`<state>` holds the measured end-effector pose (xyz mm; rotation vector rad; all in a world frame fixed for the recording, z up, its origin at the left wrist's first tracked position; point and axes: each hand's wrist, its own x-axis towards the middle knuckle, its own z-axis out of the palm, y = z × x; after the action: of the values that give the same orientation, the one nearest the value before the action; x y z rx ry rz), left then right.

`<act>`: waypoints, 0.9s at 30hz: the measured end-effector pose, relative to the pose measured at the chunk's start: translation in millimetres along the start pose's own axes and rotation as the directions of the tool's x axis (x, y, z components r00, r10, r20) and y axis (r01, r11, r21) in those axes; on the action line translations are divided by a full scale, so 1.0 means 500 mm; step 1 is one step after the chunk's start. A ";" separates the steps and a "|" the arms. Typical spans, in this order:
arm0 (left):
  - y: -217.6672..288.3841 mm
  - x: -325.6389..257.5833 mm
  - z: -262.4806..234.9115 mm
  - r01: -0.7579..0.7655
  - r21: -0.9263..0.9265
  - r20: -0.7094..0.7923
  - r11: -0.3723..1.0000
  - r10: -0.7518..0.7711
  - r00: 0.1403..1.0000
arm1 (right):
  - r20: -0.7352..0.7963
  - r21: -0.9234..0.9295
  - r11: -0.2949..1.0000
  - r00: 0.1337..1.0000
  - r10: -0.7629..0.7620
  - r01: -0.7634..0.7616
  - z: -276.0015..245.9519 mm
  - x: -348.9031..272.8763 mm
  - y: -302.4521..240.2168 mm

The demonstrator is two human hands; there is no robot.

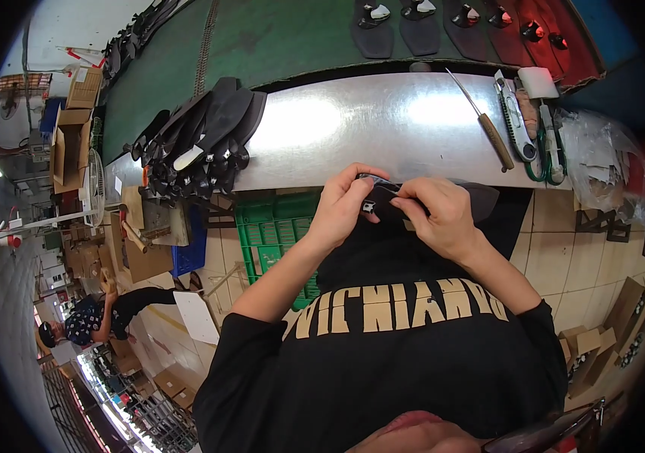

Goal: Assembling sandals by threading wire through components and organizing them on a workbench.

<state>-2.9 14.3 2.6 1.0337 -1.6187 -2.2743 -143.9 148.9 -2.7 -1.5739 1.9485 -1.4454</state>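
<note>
Head camera view: both hands meet at the center of the frame and hold one black sole-shaped piece (482, 202) at the near edge of the metal table (315, 155). Left hand (340, 205): thumb and fingers are closed on the left end of the piece, beside a small shiny part. Right hand (443, 211): thumb and index finger pinch narrowly near its middle; the rounded end extends to the right, behind this hand. A pile of black soles (224, 121) lies left of center. At the upper right of the frame, a pointed tool (494, 140) with a brown handle, a utility knife (517, 124) and green-handled scissors (552, 155) lie beside a clear plastic bag (601, 162). A row of soles (420, 36) lies along the top, on the green surface (284, 38).
</note>
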 end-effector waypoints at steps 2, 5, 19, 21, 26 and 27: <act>-0.007 0.000 0.000 -0.003 0.052 0.014 0.999 0.002 1.000 | -0.020 -0.022 0.999 0.999 -0.025 0.025 0.004 -0.004 0.000; -0.008 -0.002 -0.002 0.002 0.088 0.042 0.996 -0.006 0.999 | -0.055 0.022 1.000 0.998 -0.019 0.020 0.010 -0.008 0.005; 0.016 -0.013 -0.021 -0.028 0.244 0.163 0.969 -0.012 0.987 | 0.200 0.335 0.858 0.919 0.339 -0.389 -0.001 -0.013 0.002; 0.031 -0.017 -0.025 -0.085 0.261 0.189 0.962 0.035 0.981 | 0.304 0.344 0.817 0.878 0.369 -0.462 -0.020 0.007 -0.001; 0.081 -0.017 -0.062 -0.159 -0.015 0.069 0.987 0.160 0.985 | -0.050 0.261 0.965 0.999 0.019 -0.006 -0.050 0.070 0.021; 0.079 -0.014 -0.074 -0.202 -0.097 -0.046 0.975 0.199 0.979 | -0.242 -0.012 0.998 0.968 -0.061 0.060 -0.069 0.083 0.033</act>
<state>15.3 -26.2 34.3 0.8413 -1.5017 -2.1673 -194.1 130.7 16.2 -1.5329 2.0497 -1.7324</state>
